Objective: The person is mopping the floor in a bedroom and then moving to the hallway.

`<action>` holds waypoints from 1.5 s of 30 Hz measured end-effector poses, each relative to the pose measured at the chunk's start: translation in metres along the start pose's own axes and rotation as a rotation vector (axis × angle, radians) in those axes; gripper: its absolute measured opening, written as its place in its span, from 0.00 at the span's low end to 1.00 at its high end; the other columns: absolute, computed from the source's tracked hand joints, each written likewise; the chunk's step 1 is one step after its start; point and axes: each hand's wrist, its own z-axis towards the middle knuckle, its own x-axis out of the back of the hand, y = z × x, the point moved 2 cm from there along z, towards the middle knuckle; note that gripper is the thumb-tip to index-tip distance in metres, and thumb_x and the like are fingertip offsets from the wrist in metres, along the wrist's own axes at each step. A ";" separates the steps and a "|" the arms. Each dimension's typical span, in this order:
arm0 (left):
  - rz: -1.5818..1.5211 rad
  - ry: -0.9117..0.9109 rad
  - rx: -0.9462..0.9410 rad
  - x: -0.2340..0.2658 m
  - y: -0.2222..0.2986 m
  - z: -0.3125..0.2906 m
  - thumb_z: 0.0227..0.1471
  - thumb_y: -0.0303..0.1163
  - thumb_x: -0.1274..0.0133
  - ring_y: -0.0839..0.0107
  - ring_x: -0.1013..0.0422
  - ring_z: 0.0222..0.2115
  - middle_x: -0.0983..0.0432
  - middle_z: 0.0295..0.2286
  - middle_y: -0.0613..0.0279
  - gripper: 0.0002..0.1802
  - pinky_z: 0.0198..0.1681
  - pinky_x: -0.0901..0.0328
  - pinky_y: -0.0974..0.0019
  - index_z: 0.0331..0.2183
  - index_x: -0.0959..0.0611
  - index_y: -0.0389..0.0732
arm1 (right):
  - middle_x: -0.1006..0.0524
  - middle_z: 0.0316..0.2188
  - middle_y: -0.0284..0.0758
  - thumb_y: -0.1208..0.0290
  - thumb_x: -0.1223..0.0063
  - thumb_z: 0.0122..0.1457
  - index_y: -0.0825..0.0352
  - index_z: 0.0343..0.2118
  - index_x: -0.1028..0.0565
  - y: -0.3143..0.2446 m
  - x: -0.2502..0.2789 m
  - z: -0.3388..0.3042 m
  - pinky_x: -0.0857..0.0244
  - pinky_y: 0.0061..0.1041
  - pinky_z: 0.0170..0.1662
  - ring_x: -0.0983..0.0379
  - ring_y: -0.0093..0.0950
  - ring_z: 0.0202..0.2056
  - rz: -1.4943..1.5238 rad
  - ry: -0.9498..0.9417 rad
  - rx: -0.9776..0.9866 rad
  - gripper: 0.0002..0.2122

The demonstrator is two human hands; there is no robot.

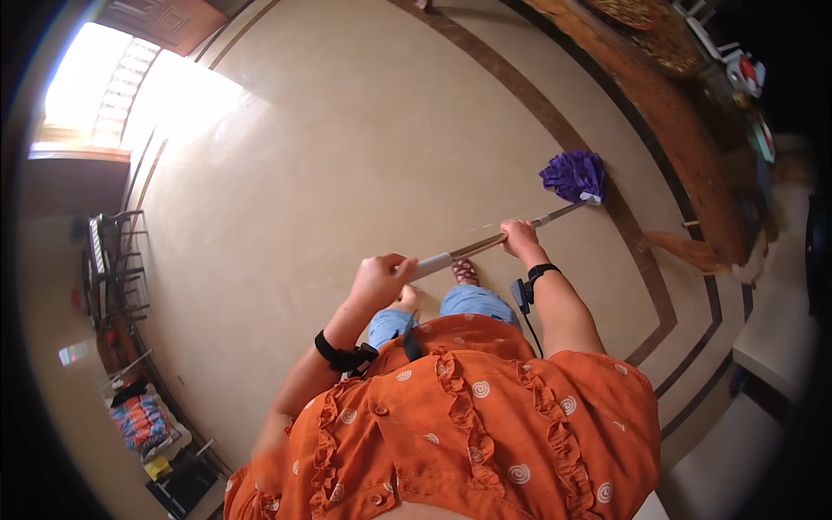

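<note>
A mop with a purple strand head (574, 176) and a long metal handle (479, 248) slants across in front of me. Its head rests on the beige floor to the right, touching the dark border stripe. My left hand (381, 282) is closed round the grey grip at the handle's upper end. Farther down the shaft, my right hand (520, 237) is wrapped round the bare metal. A black strap with a small device sits on each of my wrists. Below the handle show my feet, one in a dark patterned covering (465, 272).
Along the right runs a long wooden piece of furniture (667, 113) with a carved foot (685, 251). Dark stripes (485, 61) border the floor. Bright light falls through an opening (95, 87) at the far left. Dark chairs (117, 264) and piled cloth (143, 423) line the left side.
</note>
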 end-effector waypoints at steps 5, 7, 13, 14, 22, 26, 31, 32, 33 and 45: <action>0.121 -0.077 -0.180 -0.026 0.038 -0.026 0.50 0.45 0.44 0.65 0.24 0.24 0.21 0.24 0.51 0.20 0.29 0.32 0.63 0.34 0.15 0.37 | 0.24 0.22 0.37 0.70 0.44 0.43 0.59 0.19 0.25 0.032 -0.007 -0.068 0.33 0.40 0.32 0.26 0.40 0.29 0.111 0.300 -0.105 0.02; 0.110 0.024 -0.173 -0.014 0.045 -0.051 0.49 0.43 0.44 0.69 0.27 0.22 0.22 0.22 0.53 0.18 0.27 0.33 0.66 0.34 0.15 0.38 | 0.25 0.19 0.37 0.66 0.40 0.41 0.61 0.17 0.27 0.018 -0.016 -0.075 0.34 0.40 0.28 0.27 0.41 0.25 0.153 0.417 -0.108 0.07; 0.045 0.416 -0.304 0.049 0.035 -0.180 0.44 0.30 0.38 0.81 0.30 0.19 0.23 0.17 0.62 0.09 0.24 0.35 0.74 0.29 0.15 0.36 | 0.26 0.19 0.36 0.58 0.36 0.41 0.61 0.16 0.27 -0.118 0.013 -0.097 0.38 0.40 0.32 0.28 0.40 0.26 0.373 0.554 0.071 0.13; 0.034 0.464 -0.325 0.053 0.029 -0.203 0.44 0.29 0.38 0.81 0.31 0.19 0.24 0.17 0.64 0.08 0.23 0.36 0.75 0.29 0.15 0.35 | 0.26 0.19 0.36 0.59 0.37 0.43 0.60 0.16 0.27 -0.134 0.011 -0.102 0.38 0.40 0.32 0.28 0.40 0.26 0.406 0.538 0.147 0.13; 0.134 0.913 -0.295 0.073 -0.057 -0.407 0.43 0.27 0.37 0.83 0.37 0.17 0.28 0.15 0.68 0.06 0.20 0.46 0.76 0.23 0.17 0.35 | 0.25 0.27 0.39 0.66 0.42 0.47 0.61 0.21 0.26 -0.329 -0.042 -0.188 0.34 0.37 0.42 0.29 0.40 0.35 0.374 0.130 0.571 0.06; 0.184 1.071 -0.242 0.056 -0.124 -0.455 0.47 0.30 0.40 0.83 0.39 0.14 0.31 0.14 0.69 0.09 0.17 0.48 0.76 0.21 0.20 0.35 | 0.24 0.36 0.41 0.54 0.44 0.51 0.64 0.29 0.24 -0.374 -0.070 -0.229 0.34 0.38 0.49 0.28 0.41 0.42 0.270 -0.233 0.659 0.16; -0.133 1.078 -0.181 0.044 -0.142 -0.469 0.55 0.36 0.49 0.84 0.45 0.09 0.36 0.12 0.69 0.16 0.11 0.54 0.78 0.20 0.21 0.37 | 0.21 0.37 0.38 0.50 0.41 0.49 0.62 0.34 0.22 -0.360 -0.057 -0.266 0.32 0.37 0.47 0.26 0.37 0.44 0.246 -0.420 0.650 0.19; -0.201 1.096 -0.199 0.043 -0.144 -0.463 0.56 0.37 0.49 0.84 0.45 0.09 0.36 0.12 0.69 0.17 0.10 0.54 0.78 0.20 0.21 0.37 | 0.21 0.37 0.37 0.50 0.40 0.49 0.61 0.35 0.21 -0.352 -0.056 -0.267 0.33 0.37 0.47 0.26 0.37 0.45 0.243 -0.432 0.632 0.18; -0.277 1.110 -0.205 0.034 -0.145 -0.459 0.56 0.38 0.49 0.83 0.45 0.08 0.36 0.11 0.68 0.17 0.10 0.54 0.77 0.21 0.21 0.37 | 0.21 0.37 0.37 0.50 0.40 0.49 0.61 0.35 0.21 -0.335 -0.056 -0.273 0.33 0.37 0.47 0.26 0.37 0.45 0.250 -0.428 0.618 0.18; -0.371 0.510 -0.153 -0.095 -0.031 -0.299 0.55 0.40 0.49 0.79 0.44 0.06 0.34 0.12 0.66 0.19 0.08 0.53 0.75 0.21 0.21 0.35 | 0.22 0.43 0.33 0.64 0.48 0.52 0.55 0.40 0.21 -0.053 0.000 -0.291 0.37 0.44 0.49 0.27 0.34 0.47 0.247 -0.406 0.136 0.12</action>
